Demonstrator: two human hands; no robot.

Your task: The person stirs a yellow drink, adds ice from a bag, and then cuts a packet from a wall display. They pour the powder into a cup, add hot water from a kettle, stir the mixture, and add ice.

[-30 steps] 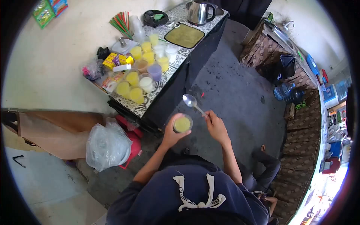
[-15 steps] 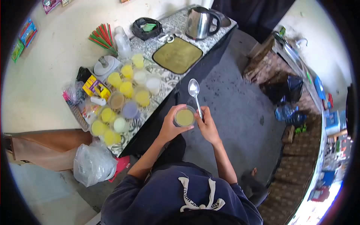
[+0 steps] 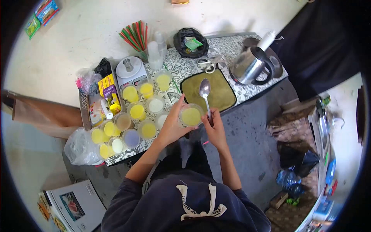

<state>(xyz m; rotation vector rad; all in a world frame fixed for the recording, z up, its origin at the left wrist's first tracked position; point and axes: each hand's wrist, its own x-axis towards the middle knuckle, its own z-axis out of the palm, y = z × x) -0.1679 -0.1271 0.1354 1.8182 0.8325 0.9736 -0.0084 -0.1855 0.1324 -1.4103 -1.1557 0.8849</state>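
My left hand (image 3: 172,124) is wrapped round a clear plastic cup (image 3: 191,116) with a pale yellow-green filling. In my right hand (image 3: 215,130) a metal spoon (image 3: 205,88) is pinched by its handle, bowl pointing up and away from me. Both hands are close together at the front edge of the patterned table (image 3: 178,66), the cup overlapping the corner of an olive-green mat (image 3: 221,88) in view. Left of my hands stand several similar cups: yellow ones such as a yellow cup (image 3: 137,111), a white cup (image 3: 155,104), a brownish cup (image 3: 123,121) and a lilac cup (image 3: 131,138).
A kitchen scale (image 3: 130,68), a basket of packets (image 3: 85,108), a glass of red and green straws (image 3: 135,36) and stacked clear cups (image 3: 155,56) line the back. Scissors (image 3: 208,66), a black bag (image 3: 190,41) and a steel kettle (image 3: 247,67) are farther right.
The view has turned and I now face the table more squarely. My hands, still holding the cup and spoon, have come over to the table edge near the mat.
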